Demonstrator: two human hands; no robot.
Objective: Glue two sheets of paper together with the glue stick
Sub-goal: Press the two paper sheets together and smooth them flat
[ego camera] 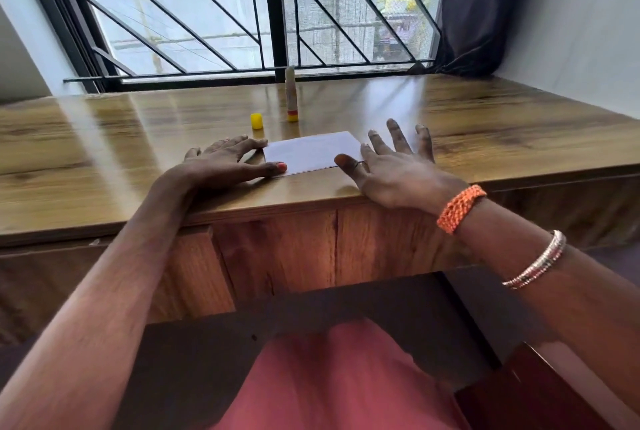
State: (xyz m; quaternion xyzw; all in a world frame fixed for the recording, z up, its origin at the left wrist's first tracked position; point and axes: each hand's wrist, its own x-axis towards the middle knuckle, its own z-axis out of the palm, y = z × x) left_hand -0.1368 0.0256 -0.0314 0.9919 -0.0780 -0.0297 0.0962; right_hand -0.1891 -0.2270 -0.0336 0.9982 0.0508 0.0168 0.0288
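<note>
Near the front edge of the wooden desk (138, 166): white paper (313, 152), lying flat, pale and unmarked, its corners square. Impossible to tell whether one sheet or two stacked; only a single top surface and a thin edge along the near side visible. Left end of the paper covered by fingers, right end partly hidden behind the other hand's thumb and index finger.

At the paper's left side: left hand (221, 163), palm down, fingers extended and close together, thumb tip pressed on the near left corner, other fingertips resting at the far left edge. Gripping nothing.

At the paper's right side: right hand (398, 170), flat on the desk, fingers spread wide apart, thumb touching the near right edge of the sheet. Holding nothing. An orange woven band (460, 208) on that wrist, thin metal bangles (536, 261) further up the forearm.

Beyond the paper, well apart from both hands: yellow cap (256, 121) standing alone on the desk, and just to its right the glue stick (291, 95), upright, uncapped, pale body with a red and yellow base. Label too blurred to read.
</note>
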